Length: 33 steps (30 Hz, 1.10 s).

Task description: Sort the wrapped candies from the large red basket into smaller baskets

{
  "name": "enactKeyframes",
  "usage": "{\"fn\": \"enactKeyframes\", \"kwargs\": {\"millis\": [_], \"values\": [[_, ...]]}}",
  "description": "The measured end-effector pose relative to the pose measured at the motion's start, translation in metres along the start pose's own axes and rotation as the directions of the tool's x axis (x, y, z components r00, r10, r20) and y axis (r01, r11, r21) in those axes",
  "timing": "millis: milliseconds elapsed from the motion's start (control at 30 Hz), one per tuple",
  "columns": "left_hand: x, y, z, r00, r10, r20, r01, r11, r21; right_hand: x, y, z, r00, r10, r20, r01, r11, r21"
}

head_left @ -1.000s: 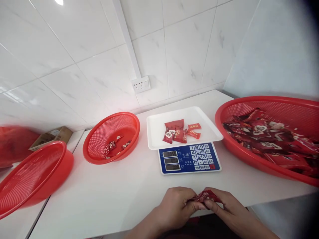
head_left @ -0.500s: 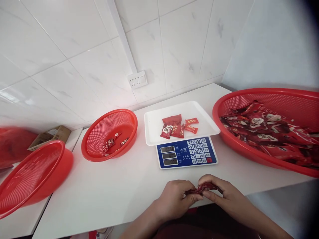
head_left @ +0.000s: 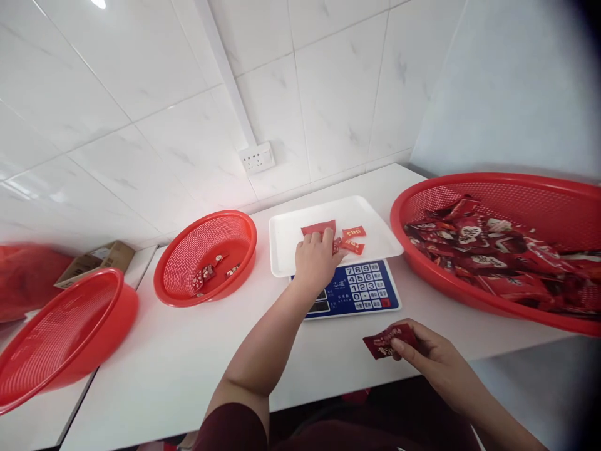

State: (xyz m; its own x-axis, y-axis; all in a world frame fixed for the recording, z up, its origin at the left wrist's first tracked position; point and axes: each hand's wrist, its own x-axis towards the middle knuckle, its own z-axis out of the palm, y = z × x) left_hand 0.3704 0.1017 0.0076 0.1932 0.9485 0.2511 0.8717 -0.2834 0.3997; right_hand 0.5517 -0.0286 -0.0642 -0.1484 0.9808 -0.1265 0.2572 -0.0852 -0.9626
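Observation:
My left hand (head_left: 315, 255) reaches over the white tray (head_left: 282, 263), its fingers and thumb closing around a red snack packet (head_left: 336, 245) that is mostly hidden. Behind the fingertips lies a larger red packet (head_left: 319, 227). Two small orange-red packets, one farther back (head_left: 354, 232) and one nearer (head_left: 353, 246), lie to the right of the hand. Close to the table's front edge, my right hand (head_left: 422, 351) pinches a dark red snack packet (head_left: 382, 341) between thumb and fingers. Below the tray, my left forearm covers part of the blue digital scale (head_left: 364, 288).
At right stands a large red basket (head_left: 399, 219) heaped with red packets. A smaller red basket (head_left: 162, 275) to the left holds a few packets. Another red basket (head_left: 126, 307) sits at far left, near a cardboard box (head_left: 117, 257). A wall socket (head_left: 257, 158) is behind.
My left hand has let go of the dark red packet and moved forward onto the tray's packets. My right hand keeps the dark red packet, now slightly farther right.

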Motion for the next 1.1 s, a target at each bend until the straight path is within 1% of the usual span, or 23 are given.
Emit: {"fn": "enactKeyframes", "kwargs": {"millis": [100, 200, 333, 367, 400, 433, 467, 500, 533, 567, 600, 633, 667, 700, 767, 833, 900, 967, 1000, 1100], "values": [[0.005, 0.005, 0.005, 0.999, -0.041, -0.006, 0.041, 0.999, -0.028, -0.005, 0.002, -0.005, 1.000, 0.008, -0.029, -0.008, 1.000, -0.001], [0.002, 0.008, 0.001, 0.997, -0.066, -0.036, 0.061, 0.990, -0.124, -0.007, 0.002, -0.009, 0.998, 0.028, -0.059, -0.028, 1.000, 0.015], [-0.007, 0.006, -0.013, 0.993, -0.095, -0.070, 0.066, 0.940, -0.335, -0.006, 0.000, -0.011, 0.998, 0.016, -0.061, -0.015, 1.000, 0.014], [-0.011, 0.006, -0.017, 0.993, -0.098, -0.067, 0.063, 0.912, -0.405, -0.006, 0.000, -0.011, 0.998, 0.007, -0.055, -0.006, 1.000, 0.011], [-0.016, 0.005, -0.020, 0.993, -0.106, -0.047, 0.067, 0.854, -0.516, -0.005, 0.000, -0.010, 0.999, 0.000, -0.048, 0.001, 1.000, 0.011], [-0.022, 0.004, -0.024, 0.993, -0.120, -0.005, 0.088, 0.749, -0.657, -0.004, 0.000, -0.010, 0.999, -0.005, -0.041, 0.005, 1.000, 0.011], [-0.028, 0.003, -0.027, 0.989, -0.136, 0.060, 0.129, 0.588, -0.798, -0.003, 0.001, -0.009, 0.999, -0.006, -0.036, 0.006, 1.000, 0.012], [-0.034, 0.003, -0.029, 0.979, -0.148, 0.140, 0.187, 0.384, -0.904, -0.003, 0.002, -0.008, 0.999, -0.006, -0.033, 0.007, 1.000, 0.012], [-0.041, 0.002, -0.032, 0.963, -0.152, 0.222, 0.247, 0.175, -0.953, -0.002, 0.002, -0.008, 0.999, -0.009, -0.031, 0.009, 1.000, 0.011], [-0.047, 0.001, -0.034, 0.944, -0.150, 0.293, 0.297, 0.005, -0.955, -0.001, 0.002, -0.007, 1.000, -0.013, -0.027, 0.013, 1.000, 0.008], [-0.052, 0.000, -0.035, 0.928, -0.151, 0.341, 0.330, -0.095, -0.939, -0.001, 0.002, -0.007, 1.000, -0.017, -0.024, 0.017, 1.000, 0.006], [-0.057, -0.001, -0.036, 0.916, -0.152, 0.372, 0.350, -0.155, -0.924, 0.000, 0.001, -0.006, 1.000, -0.020, -0.023, 0.020, 1.000, 0.005], [-0.061, -0.002, -0.037, 0.909, -0.157, 0.387, 0.356, -0.190, -0.915, 0.000, 0.000, -0.005, 0.999, -0.020, -0.025, 0.020, 1.000, 0.006], [-0.064, -0.004, -0.036, 0.907, -0.170, 0.386, 0.350, -0.206, -0.914, 0.001, -0.002, -0.005, 1.000, -0.015, -0.027, 0.016, 1.000, 0.011], [-0.070, -0.009, -0.035, 0.910, -0.216, 0.353, 0.313, -0.200, -0.929, 0.002, -0.006, -0.002, 0.999, -0.003, -0.038, 0.004, 1.000, 0.024], [-0.075, -0.014, -0.033, 0.918, -0.267, 0.293, 0.259, -0.155, -0.953, 0.004, -0.009, 0.001, 0.998, 0.004, -0.065, -0.001, 0.999, 0.049], [-0.083, -0.018, -0.030, 0.927, -0.283, 0.245, 0.230, -0.085, -0.969, 0.007, -0.010, 0.004, 0.994, 0.001, -0.105, 0.008, 0.996, 0.089], [-0.093, -0.022, -0.028, 0.931, -0.284, 0.229, 0.237, -0.006, -0.971, 0.010, -0.011, 0.006, 0.990, -0.007, -0.143, 0.024, 0.993, 0.119], [-0.098, -0.023, -0.027, 0.928, -0.289, 0.238, 0.256, 0.027, -0.966, 0.012, -0.011, 0.006, 0.988, -0.015, -0.153, 0.033, 0.993, 0.117], [-0.117, -0.027, -0.023, 0.899, -0.337, 0.279, 0.325, 0.088, -0.942, 0.022, -0.021, 0.003, 0.987, -0.057, -0.149, 0.061, 0.998, 0.021]]}}
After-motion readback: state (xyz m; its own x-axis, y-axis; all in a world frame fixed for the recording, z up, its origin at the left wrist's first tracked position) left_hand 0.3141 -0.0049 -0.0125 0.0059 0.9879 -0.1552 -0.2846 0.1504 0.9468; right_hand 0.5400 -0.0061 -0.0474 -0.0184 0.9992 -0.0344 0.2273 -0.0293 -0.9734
